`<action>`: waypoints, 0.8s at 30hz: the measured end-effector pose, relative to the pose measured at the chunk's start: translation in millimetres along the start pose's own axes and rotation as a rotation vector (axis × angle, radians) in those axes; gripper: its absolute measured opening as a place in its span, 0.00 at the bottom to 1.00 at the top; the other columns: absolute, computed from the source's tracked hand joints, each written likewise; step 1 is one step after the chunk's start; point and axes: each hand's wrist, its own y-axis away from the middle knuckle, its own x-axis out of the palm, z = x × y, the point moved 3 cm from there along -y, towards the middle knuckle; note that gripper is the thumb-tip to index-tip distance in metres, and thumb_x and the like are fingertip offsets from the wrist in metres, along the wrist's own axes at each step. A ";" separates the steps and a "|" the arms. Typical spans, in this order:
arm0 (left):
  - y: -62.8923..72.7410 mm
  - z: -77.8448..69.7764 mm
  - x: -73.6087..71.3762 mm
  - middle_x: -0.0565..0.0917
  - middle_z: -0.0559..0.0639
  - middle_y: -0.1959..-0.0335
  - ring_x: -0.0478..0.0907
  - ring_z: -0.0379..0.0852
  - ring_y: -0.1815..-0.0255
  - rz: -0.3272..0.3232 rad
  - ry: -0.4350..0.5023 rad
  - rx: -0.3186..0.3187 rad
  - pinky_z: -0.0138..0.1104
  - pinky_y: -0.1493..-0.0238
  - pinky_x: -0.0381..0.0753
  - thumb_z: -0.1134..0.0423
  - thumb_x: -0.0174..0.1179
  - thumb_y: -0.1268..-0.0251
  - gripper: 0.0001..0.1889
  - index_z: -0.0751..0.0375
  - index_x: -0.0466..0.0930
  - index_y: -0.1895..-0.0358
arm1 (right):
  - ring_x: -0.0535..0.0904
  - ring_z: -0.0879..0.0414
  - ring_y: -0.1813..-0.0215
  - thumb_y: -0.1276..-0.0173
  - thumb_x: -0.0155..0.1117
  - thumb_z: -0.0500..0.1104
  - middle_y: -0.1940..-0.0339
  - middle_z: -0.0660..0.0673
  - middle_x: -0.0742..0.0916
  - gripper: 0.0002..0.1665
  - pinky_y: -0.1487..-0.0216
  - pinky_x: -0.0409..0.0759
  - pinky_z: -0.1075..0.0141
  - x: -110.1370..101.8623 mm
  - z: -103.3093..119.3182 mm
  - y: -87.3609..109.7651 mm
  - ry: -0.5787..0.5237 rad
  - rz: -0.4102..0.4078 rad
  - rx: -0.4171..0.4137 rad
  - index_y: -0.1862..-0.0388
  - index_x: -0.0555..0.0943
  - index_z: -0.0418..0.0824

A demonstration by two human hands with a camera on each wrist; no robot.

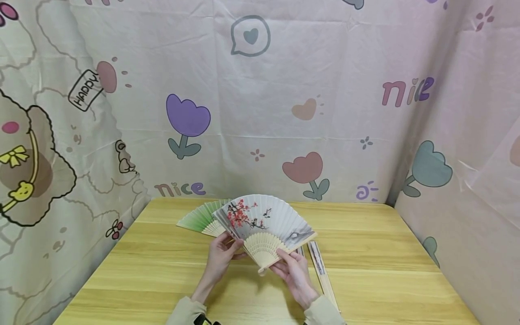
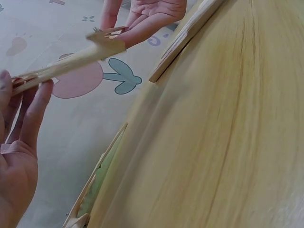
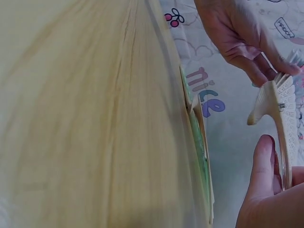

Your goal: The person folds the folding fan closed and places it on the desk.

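Observation:
Spread most of the way, a white folding fan [image 1: 280,221] painted with red blossoms and birds is held up over the table between both hands. My left hand [image 1: 221,257] pinches its left side, where several folds still lie close together. With thumb and fingers, my right hand [image 1: 294,273] grips the right outer rib near the pivot. The left wrist view shows the fan [image 2: 71,64] edge-on between the left hand [image 2: 21,161] and the right hand [image 2: 156,14]. In the right wrist view, the pale pivot end of the fan [image 3: 266,102] sticks out between the hands.
A green folding fan [image 1: 203,216] lies spread at the back left of the wooden table [image 1: 154,262], partly behind the white one. Right of the right hand lies a folded fan [image 1: 322,271], and part of another shows beside it. Printed cloth [image 1: 252,90] hangs behind the table.

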 end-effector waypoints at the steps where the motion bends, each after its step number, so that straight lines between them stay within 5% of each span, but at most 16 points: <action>1: 0.1 0.0 0.1 0.87 0.39 0.58 0.87 0.36 0.58 0.001 -0.005 -0.005 0.39 0.60 0.94 0.75 0.59 0.31 0.18 0.83 0.71 0.43 | 0.90 0.58 0.60 0.26 0.62 0.41 0.60 0.44 0.92 0.17 0.47 0.92 0.64 0.0 0.0 0.2 0.000 -0.002 0.003 0.45 0.76 0.32; 16: 1.1 1.2 0.3 0.84 0.39 0.52 0.86 0.36 0.53 0.075 0.010 0.007 0.40 0.57 0.94 0.72 0.53 0.25 0.21 0.88 0.63 0.38 | 0.90 0.58 0.61 0.26 0.61 0.41 0.63 0.45 0.92 0.19 0.48 0.92 0.64 0.4 0.0 2.0 0.006 -0.004 0.000 0.43 0.75 0.29; 24: 2.6 1.3 -0.7 0.86 0.39 0.52 0.86 0.37 0.51 0.089 0.029 -0.004 0.40 0.58 0.93 0.73 0.55 0.27 0.18 0.83 0.70 0.40 | 0.90 0.59 0.62 0.25 0.59 0.40 0.62 0.45 0.92 0.16 0.51 0.93 0.66 1.8 1.8 3.3 0.033 0.001 -0.010 0.45 0.76 0.30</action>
